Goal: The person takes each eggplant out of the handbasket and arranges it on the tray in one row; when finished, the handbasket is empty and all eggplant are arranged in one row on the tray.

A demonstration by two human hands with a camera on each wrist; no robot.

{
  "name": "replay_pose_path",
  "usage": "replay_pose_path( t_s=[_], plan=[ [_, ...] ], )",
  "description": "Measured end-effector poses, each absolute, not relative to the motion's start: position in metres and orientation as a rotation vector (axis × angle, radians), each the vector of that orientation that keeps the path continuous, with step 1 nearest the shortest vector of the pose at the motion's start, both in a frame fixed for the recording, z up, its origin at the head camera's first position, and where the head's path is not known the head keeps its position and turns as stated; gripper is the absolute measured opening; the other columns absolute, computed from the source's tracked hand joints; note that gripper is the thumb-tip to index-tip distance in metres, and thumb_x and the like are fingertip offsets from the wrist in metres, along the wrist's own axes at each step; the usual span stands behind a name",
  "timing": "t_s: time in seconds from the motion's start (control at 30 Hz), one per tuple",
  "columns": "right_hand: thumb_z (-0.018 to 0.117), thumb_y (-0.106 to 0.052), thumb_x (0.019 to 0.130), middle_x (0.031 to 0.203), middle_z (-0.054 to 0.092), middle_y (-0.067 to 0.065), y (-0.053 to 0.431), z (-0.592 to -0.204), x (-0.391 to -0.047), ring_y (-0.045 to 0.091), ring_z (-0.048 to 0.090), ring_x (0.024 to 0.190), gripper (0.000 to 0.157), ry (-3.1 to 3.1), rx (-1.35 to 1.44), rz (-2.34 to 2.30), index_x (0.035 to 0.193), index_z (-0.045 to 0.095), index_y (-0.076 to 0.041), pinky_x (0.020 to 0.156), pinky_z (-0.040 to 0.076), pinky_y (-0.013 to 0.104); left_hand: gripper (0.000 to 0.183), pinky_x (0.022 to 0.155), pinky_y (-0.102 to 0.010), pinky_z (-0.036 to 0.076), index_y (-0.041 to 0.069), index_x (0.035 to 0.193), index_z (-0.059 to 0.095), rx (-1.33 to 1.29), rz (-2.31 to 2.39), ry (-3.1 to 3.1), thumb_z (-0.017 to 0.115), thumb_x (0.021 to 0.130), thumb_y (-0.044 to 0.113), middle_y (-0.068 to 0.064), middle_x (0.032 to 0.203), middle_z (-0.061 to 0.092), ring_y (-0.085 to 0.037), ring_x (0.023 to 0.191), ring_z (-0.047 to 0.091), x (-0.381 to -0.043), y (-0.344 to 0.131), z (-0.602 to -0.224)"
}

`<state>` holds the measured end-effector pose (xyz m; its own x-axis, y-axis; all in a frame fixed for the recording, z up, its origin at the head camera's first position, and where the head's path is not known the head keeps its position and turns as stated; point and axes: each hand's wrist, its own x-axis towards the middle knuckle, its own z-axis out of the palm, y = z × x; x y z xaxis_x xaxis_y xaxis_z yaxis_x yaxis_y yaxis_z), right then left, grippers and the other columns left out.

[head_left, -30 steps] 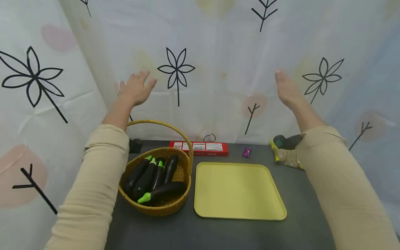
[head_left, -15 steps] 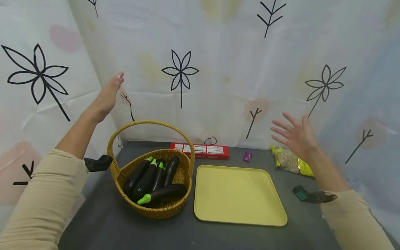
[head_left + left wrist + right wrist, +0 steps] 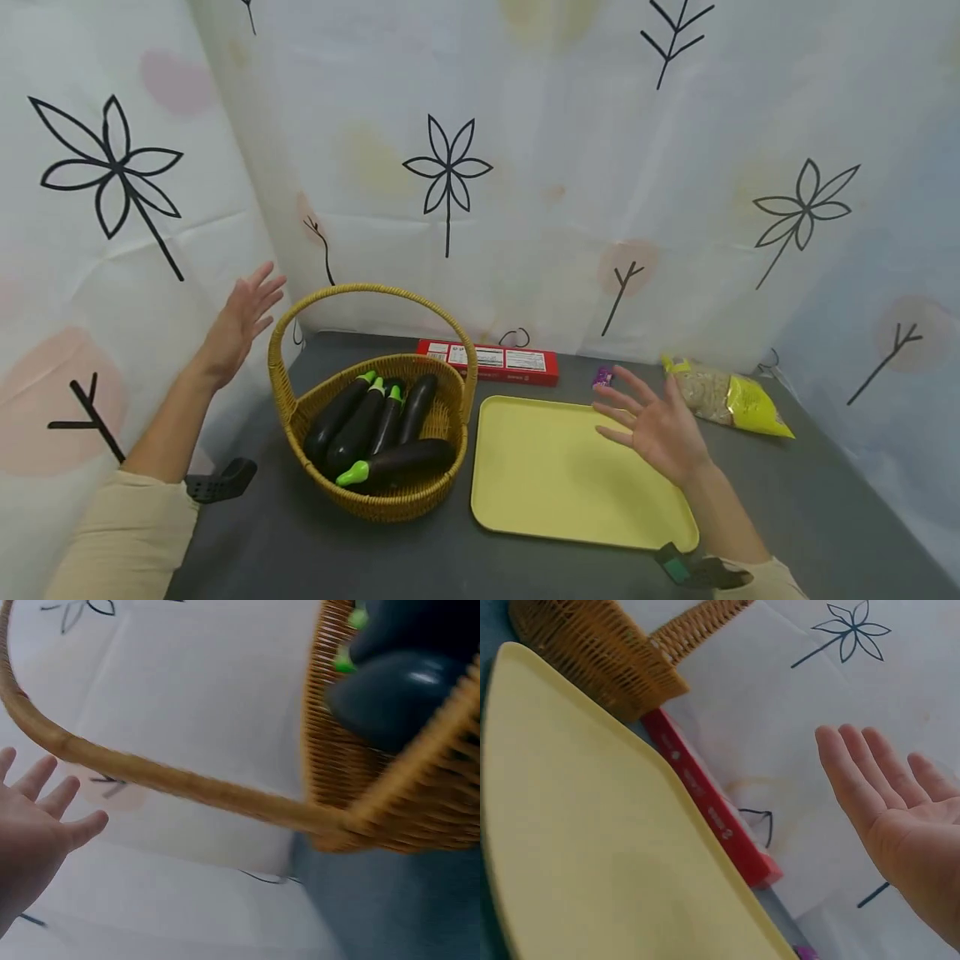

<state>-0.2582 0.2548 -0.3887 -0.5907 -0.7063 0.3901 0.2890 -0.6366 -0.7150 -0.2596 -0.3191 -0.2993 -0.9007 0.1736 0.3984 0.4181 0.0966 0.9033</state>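
A wicker basket with a tall arched handle stands left of centre on the grey table. Several dark eggplants with green stems lie inside it. To its right is a flat yellow tray. My left hand hovers in the air left of the basket handle, fingers spread, touching nothing; the left wrist view has the hand beside the handle. Above the tray's right part, my right hand is raised with its fingers extended and holds nothing.
Behind the tray lies a long red box, with a small purple packet to its right. A yellow and clear bag rests at the back right. Patterned white curtains enclose the table at the back and sides.
Both hands have come down from high in front of the curtain. The left moved out to the left of the basket, the right down over the tray. The view has shifted slightly.
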Motion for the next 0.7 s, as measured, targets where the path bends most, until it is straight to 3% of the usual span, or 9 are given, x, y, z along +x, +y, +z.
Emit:
replay_pose_path(
  t_s=[0.2, 0.27, 0.37, 0.43, 0.5, 0.57, 0.7],
  plan=[
    [-0.004, -0.051, 0.099, 0.149, 0.033, 0.017, 0.218, -0.416, -0.247, 0.036, 0.032, 0.134, 0.069, 0.891, -0.848, -2.159, 0.154, 0.015, -0.015, 0.105, 0.026, 0.053, 0.058, 0.101, -0.064, -0.008, 0.019, 0.155, 0.008, -0.505, -1.925, -2.186, 0.018, 0.104, 0.044, -0.021, 0.156, -0.001, -0.037, 0.141, -0.007, -0.249, -0.323, -0.352],
    [-0.003, -0.051, 0.099, 0.147, 0.036, 0.017, 0.202, -0.421, -0.245, 0.036, 0.035, 0.133, 0.068, 0.926, -0.823, -2.139, 0.154, 0.016, -0.014, 0.104, 0.028, 0.053, 0.055, 0.105, -0.062, -0.003, 0.018, 0.155, 0.013, -0.467, -1.948, -2.157, 0.023, 0.105, 0.04, -0.017, 0.156, 0.009, -0.034, 0.142, -0.001, -0.246, -0.323, -0.366],
    [-0.002, -0.049, 0.101, 0.145, 0.039, 0.017, 0.179, -0.423, -0.246, 0.037, 0.038, 0.131, 0.067, 0.951, -0.811, -2.105, 0.154, 0.015, -0.012, 0.103, 0.031, 0.052, 0.05, 0.109, -0.039, 0.018, 0.016, 0.153, 0.021, -0.474, -1.935, -2.138, 0.031, 0.106, 0.03, 0.0, 0.149, 0.031, -0.025, 0.14, 0.015, -0.243, -0.32, -0.383],
    [-0.004, -0.047, 0.101, 0.143, 0.042, 0.017, 0.164, -0.421, -0.247, 0.037, 0.04, 0.129, 0.067, 0.954, -0.822, -2.083, 0.154, 0.016, -0.011, 0.102, 0.032, 0.052, 0.048, 0.1, -0.024, 0.029, 0.014, 0.152, 0.026, -0.489, -1.903, -2.162, 0.035, 0.105, 0.022, 0.01, 0.141, 0.039, -0.023, 0.137, 0.022, -0.243, -0.316, -0.39],
    [-0.006, -0.045, 0.1, 0.142, 0.043, 0.017, 0.15, -0.419, -0.249, 0.036, 0.042, 0.128, 0.068, 0.934, -0.842, -2.065, 0.153, 0.018, -0.011, 0.102, 0.033, 0.051, 0.049, 0.092, -0.015, 0.034, 0.014, 0.152, 0.027, -0.487, -1.881, -2.185, 0.039, 0.104, 0.019, 0.013, 0.14, 0.041, -0.023, 0.137, 0.025, -0.244, -0.311, -0.396],
    [-0.006, -0.044, 0.1, 0.142, 0.043, 0.016, 0.137, -0.416, -0.251, 0.036, 0.043, 0.127, 0.067, 0.926, -0.855, -2.052, 0.153, 0.018, -0.011, 0.102, 0.033, 0.051, 0.05, 0.098, -0.021, 0.032, 0.013, 0.151, 0.029, -0.444, -1.895, -2.193, 0.044, 0.103, 0.017, 0.008, 0.145, 0.038, -0.026, 0.139, 0.022, -0.245, -0.305, -0.402],
    [-0.001, -0.041, 0.102, 0.141, 0.043, 0.015, 0.112, -0.413, -0.251, 0.034, 0.043, 0.126, 0.062, 0.961, -0.918, -2.018, 0.153, 0.019, -0.011, 0.102, 0.033, 0.05, 0.049, 0.108, -0.043, 0.023, 0.009, 0.146, 0.038, -0.285, -1.931, -2.155, 0.052, 0.1, 0.016, -0.002, 0.147, 0.038, -0.03, 0.139, 0.024, -0.244, -0.297, -0.412]
  ],
)
